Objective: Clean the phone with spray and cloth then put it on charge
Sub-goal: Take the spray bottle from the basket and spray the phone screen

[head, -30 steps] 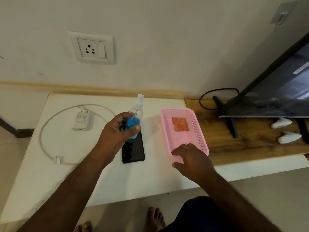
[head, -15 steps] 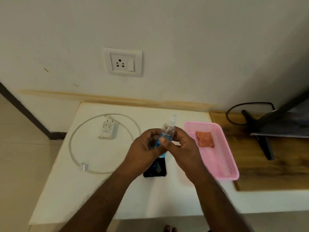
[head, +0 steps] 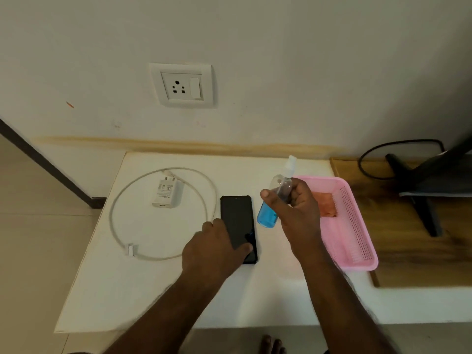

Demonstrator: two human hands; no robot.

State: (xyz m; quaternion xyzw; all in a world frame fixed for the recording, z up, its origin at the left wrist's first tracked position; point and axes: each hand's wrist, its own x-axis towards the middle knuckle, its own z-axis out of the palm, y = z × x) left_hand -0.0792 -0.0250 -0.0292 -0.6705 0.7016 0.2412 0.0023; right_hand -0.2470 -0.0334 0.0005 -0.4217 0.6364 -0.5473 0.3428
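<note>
A black phone (head: 237, 218) lies face up on the white table (head: 153, 290). My left hand (head: 217, 249) grips its near end, thumb on one edge and fingers on the other. My right hand (head: 293, 208) holds a clear spray bottle (head: 272, 208) with blue liquid, tilted, just right of the phone and above the table. An orange cloth (head: 325, 204) lies in a pink basket (head: 357, 238), partly hidden behind my right hand. A white charger (head: 167, 194) with its looped white cable (head: 120, 208) lies left of the phone.
A wall socket (head: 182, 85) with a switch sits above the table. To the right, a wooden board (head: 421, 251) carries a dark stand (head: 419, 200) and a black cable (head: 370, 159). The table's near edge is close; my foot (head: 270, 344) shows below it.
The bottle passed from my left hand into my right hand, which moved right with it. My left hand dropped onto the phone's near end. The camera view shifted left.
</note>
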